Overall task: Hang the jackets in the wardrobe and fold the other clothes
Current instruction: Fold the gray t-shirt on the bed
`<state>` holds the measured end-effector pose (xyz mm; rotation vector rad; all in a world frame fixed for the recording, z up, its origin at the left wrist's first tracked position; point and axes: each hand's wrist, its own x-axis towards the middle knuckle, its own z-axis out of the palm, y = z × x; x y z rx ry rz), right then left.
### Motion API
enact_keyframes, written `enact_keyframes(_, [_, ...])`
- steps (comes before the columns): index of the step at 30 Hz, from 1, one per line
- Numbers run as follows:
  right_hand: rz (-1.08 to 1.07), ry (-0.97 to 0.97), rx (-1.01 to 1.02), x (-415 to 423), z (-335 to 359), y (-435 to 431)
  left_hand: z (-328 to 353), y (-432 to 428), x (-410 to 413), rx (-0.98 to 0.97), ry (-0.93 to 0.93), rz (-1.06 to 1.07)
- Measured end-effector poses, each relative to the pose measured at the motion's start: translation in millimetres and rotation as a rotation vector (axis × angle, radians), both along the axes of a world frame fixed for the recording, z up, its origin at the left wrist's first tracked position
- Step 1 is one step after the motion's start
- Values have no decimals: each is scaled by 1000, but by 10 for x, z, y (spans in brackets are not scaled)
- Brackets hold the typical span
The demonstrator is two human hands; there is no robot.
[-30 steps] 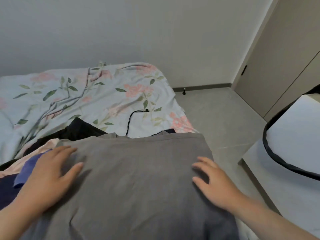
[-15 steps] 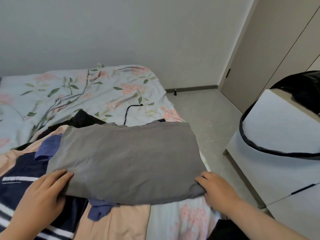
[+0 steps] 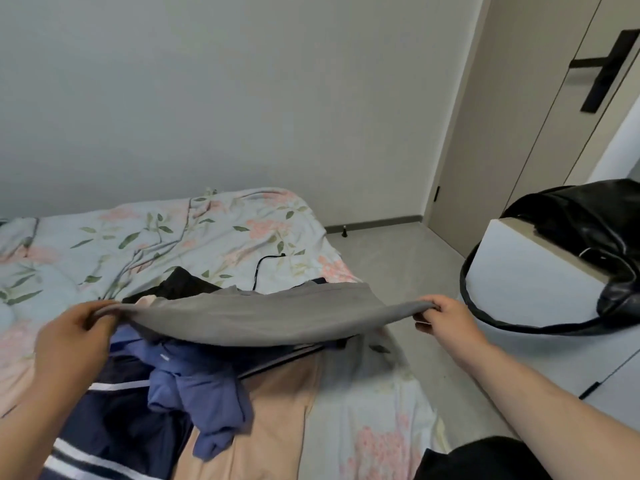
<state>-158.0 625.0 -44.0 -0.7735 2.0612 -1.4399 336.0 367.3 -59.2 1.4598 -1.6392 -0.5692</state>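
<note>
Clothes heap: loose garments lie tangled across the near end of the bed, on a pale cover printed with pink flowers and green leaves.
Doors: tall beige panels fill the far right corner; a black handle sits on the nearest one.
White cabinet: it stands beside the bed on my right, across a strip of floor.
Grey garment: I hold it up over the heap, stretched flat between my two hands and sagging a little in the middle.
Peach garment: it lies spread flat at the bottom of the heap, reaching toward me.
Navy garment: dark with white stripes, it lies at the lower left, partly under the blue one.
Black bag: it slumps on top of the cabinet, its strap looping down the white front.
Blue garment: it sits crumpled on the heap, just below the grey one.
Black garment: one corner shows behind the grey garment's far edge.
Left hand: fingers curled over the grey garment's left edge, gripping it.
Right hand: thumb and fingers pinch the right edge.
Cable: a thin black line lies on the cover beyond the heap.
</note>
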Motion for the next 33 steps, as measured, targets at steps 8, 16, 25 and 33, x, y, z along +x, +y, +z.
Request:
enact_keyframes(8, [-128,44,-299,23,1254,-132,1296,-237,-260,-317,182,17])
enact_keyframes(16, [-213,160,-395,83,1907,51,2004,-85,-211,-444,145,28])
enact_keyframes(25, [-193,34,-61,28,1440,192,1610,158,-140,356,379,-281])
enact_keyframes(33, [-137,-109,113,-109,530,-2,500,-77,-332,478,422,-108])
